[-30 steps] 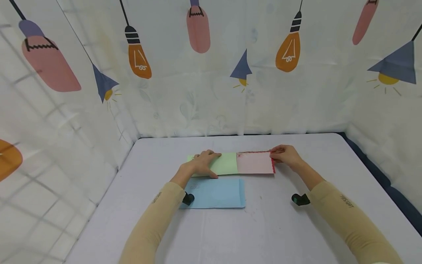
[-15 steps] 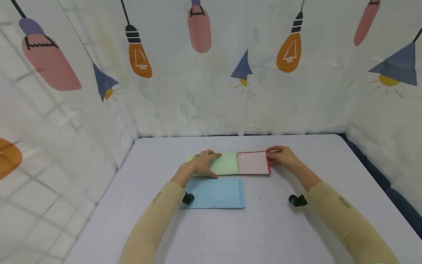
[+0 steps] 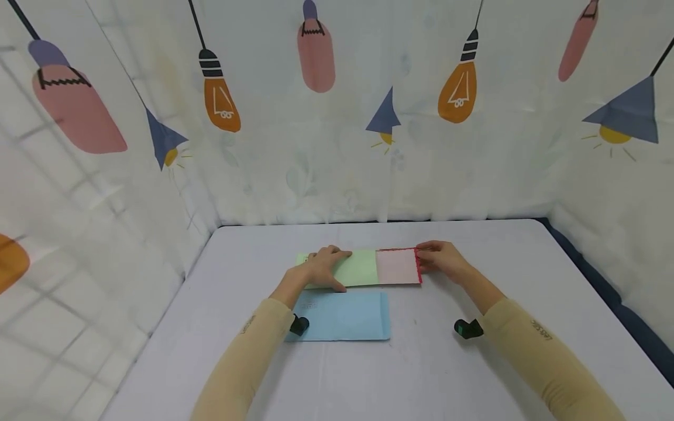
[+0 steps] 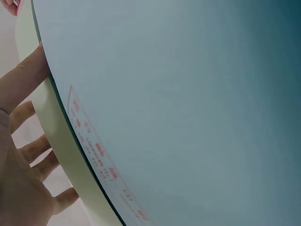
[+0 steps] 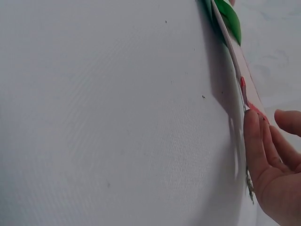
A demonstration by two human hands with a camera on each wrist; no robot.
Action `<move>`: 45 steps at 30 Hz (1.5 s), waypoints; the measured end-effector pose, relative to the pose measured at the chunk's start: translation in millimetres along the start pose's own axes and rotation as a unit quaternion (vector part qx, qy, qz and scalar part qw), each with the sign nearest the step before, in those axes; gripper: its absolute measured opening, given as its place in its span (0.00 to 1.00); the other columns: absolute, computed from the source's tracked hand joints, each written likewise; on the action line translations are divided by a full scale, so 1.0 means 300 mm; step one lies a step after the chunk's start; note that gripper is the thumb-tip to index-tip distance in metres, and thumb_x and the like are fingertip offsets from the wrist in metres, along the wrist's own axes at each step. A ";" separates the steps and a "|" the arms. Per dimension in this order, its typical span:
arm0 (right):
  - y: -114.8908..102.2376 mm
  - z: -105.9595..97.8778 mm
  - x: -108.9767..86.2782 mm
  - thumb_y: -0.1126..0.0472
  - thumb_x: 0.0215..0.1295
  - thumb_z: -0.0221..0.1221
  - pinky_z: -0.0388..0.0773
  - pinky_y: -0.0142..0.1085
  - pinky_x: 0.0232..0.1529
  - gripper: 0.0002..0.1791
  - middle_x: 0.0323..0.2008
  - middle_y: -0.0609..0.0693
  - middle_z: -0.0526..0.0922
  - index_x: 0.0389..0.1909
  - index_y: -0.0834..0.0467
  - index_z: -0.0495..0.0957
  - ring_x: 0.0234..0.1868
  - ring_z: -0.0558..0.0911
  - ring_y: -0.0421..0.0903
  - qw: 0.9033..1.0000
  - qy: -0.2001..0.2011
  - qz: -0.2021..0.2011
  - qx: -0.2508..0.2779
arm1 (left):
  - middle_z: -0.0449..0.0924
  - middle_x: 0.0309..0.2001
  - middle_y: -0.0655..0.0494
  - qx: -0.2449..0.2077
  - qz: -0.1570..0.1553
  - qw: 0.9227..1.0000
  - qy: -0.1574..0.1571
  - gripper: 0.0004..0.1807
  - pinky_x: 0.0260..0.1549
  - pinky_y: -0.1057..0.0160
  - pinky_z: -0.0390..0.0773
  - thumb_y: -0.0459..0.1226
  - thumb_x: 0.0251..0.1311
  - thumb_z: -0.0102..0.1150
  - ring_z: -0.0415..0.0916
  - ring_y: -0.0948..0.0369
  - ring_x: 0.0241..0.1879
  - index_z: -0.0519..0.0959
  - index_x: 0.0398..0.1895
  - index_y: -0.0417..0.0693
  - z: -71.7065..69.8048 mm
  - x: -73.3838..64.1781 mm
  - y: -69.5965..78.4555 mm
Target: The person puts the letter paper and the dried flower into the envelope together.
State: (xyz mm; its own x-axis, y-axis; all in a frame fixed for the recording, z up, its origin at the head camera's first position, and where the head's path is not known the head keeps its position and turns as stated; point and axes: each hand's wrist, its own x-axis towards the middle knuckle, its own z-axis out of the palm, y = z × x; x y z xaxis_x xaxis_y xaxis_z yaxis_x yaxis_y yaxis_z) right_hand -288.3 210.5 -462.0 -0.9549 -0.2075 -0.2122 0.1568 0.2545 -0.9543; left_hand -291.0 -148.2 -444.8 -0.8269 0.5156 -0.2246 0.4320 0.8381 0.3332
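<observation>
A pale green envelope [image 3: 363, 268] lies flat toward the back of the table. My left hand [image 3: 320, 269] rests spread across it, thumb at the near edge and fingers toward the far edge. A pink card [image 3: 395, 267] with ragged red edging sticks out of its right end; in the right wrist view, the green paper [image 5: 230, 21] bulges around the card. My right hand [image 3: 441, 257] is at the card's right end, straight fingertips pressed to the red edge, the thumb standing apart. A light blue envelope [image 3: 342, 316] lies just in front of the green one.
The white-covered table [image 3: 421, 374] has a dark edge at the right. A white curtain [image 3: 274, 164] printed with lamps closes off the back and sides. Red print [image 4: 99, 150] marks the blue envelope. Each wrist carries a small black camera [image 3: 467, 329].
My right hand has moved left, and the pink card has slid left with it, so less of it shows beyond the green envelope. My left hand has stayed on the envelope.
</observation>
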 end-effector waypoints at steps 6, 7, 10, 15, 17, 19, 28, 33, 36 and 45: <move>-0.015 0.022 0.011 0.60 0.78 0.57 0.81 0.37 0.52 0.24 0.57 0.64 0.79 0.67 0.69 0.71 0.49 0.83 0.51 1.000 -0.001 -0.004 0.004 | 0.58 0.75 0.48 0.014 -0.002 1.000 0.011 0.55 0.68 0.37 0.54 0.56 0.53 0.77 0.55 0.49 0.74 0.58 0.82 0.60 -0.004 -0.001 -0.008; -0.016 0.025 0.014 0.59 0.77 0.58 0.81 0.37 0.52 0.24 0.57 0.64 0.79 0.67 0.69 0.71 0.49 0.83 0.50 1.000 0.000 -0.003 0.006 | 0.57 0.75 0.48 0.014 -0.001 1.000 0.011 0.55 0.68 0.37 0.54 0.56 0.53 0.77 0.55 0.48 0.74 0.58 0.82 0.60 -0.005 0.000 -0.009; -0.020 0.033 0.019 0.59 0.77 0.58 0.81 0.37 0.51 0.25 0.56 0.64 0.79 0.67 0.69 0.71 0.48 0.83 0.50 1.000 -0.005 -0.001 0.010 | 0.58 0.75 0.47 0.014 0.004 1.000 0.010 0.55 0.68 0.37 0.54 0.57 0.53 0.77 0.55 0.48 0.74 0.58 0.82 0.59 -0.008 0.003 -0.012; -0.016 0.044 0.024 0.59 0.78 0.57 0.82 0.37 0.50 0.24 0.55 0.64 0.80 0.67 0.68 0.71 0.47 0.84 0.51 1.000 -0.004 0.007 0.013 | 0.58 0.75 0.46 0.008 0.014 1.000 0.007 0.55 0.67 0.36 0.55 0.57 0.53 0.77 0.56 0.47 0.73 0.59 0.81 0.58 -0.009 0.011 -0.010; -0.015 0.049 0.024 0.59 0.78 0.57 0.82 0.37 0.49 0.23 0.55 0.63 0.80 0.66 0.68 0.72 0.47 0.83 0.51 1.000 -0.002 0.011 0.011 | 0.59 0.74 0.47 0.008 0.014 1.000 0.007 0.55 0.67 0.37 0.56 0.57 0.52 0.77 0.56 0.47 0.73 0.60 0.81 0.58 -0.007 0.015 -0.008; -0.015 0.055 0.024 0.58 0.78 0.57 0.83 0.37 0.49 0.23 0.55 0.63 0.80 0.67 0.67 0.72 0.48 0.83 0.52 1.000 -0.002 0.011 0.009 | 0.58 0.75 0.47 0.014 0.012 1.000 0.007 0.55 0.67 0.37 0.56 0.57 0.53 0.77 0.56 0.48 0.73 0.59 0.81 0.59 -0.005 0.019 -0.008; -0.008 0.097 0.032 0.58 0.78 0.58 0.83 0.39 0.49 0.24 0.54 0.62 0.81 0.67 0.66 0.72 0.48 0.83 0.53 1.000 -0.005 0.021 0.010 | 0.57 0.75 0.48 0.007 0.002 1.000 0.001 0.55 0.68 0.38 0.54 0.57 0.53 0.77 0.55 0.48 0.74 0.58 0.82 0.60 0.008 0.014 -0.004; -0.006 0.116 0.035 0.59 0.77 0.58 0.83 0.41 0.50 0.23 0.54 0.62 0.81 0.67 0.66 0.71 0.49 0.83 0.52 0.999 -0.011 0.030 0.023 | 0.59 0.74 0.47 -0.002 0.011 1.000 0.004 0.55 0.67 0.37 0.55 0.57 0.52 0.77 0.57 0.48 0.73 0.59 0.81 0.59 0.014 0.010 -0.007; -0.006 0.126 0.041 0.60 0.77 0.58 0.83 0.41 0.49 0.24 0.54 0.62 0.82 0.67 0.67 0.70 0.48 0.85 0.51 0.999 -0.018 0.023 0.037 | 0.59 0.74 0.46 -0.001 0.015 1.000 0.010 0.55 0.67 0.36 0.56 0.57 0.52 0.78 0.57 0.47 0.72 0.60 0.81 0.58 0.009 0.010 -0.011; -0.012 0.152 0.041 0.63 0.77 0.58 0.83 0.40 0.49 0.25 0.52 0.64 0.84 0.67 0.71 0.68 0.46 0.87 0.49 0.997 -0.022 0.021 0.071 | 0.58 0.74 0.47 -0.004 0.011 1.000 0.003 0.55 0.67 0.37 0.55 0.57 0.52 0.77 0.56 0.48 0.73 0.59 0.81 0.59 0.012 0.011 -0.017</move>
State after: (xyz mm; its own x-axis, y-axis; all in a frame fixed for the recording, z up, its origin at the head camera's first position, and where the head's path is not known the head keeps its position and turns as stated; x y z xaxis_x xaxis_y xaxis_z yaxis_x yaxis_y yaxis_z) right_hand -289.1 164.0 -470.8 -0.9350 -0.2424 -0.2590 0.2336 0.1287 -0.9638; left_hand -294.7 -150.1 -450.6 -0.8193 0.5331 -0.2108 0.4476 0.8247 0.3458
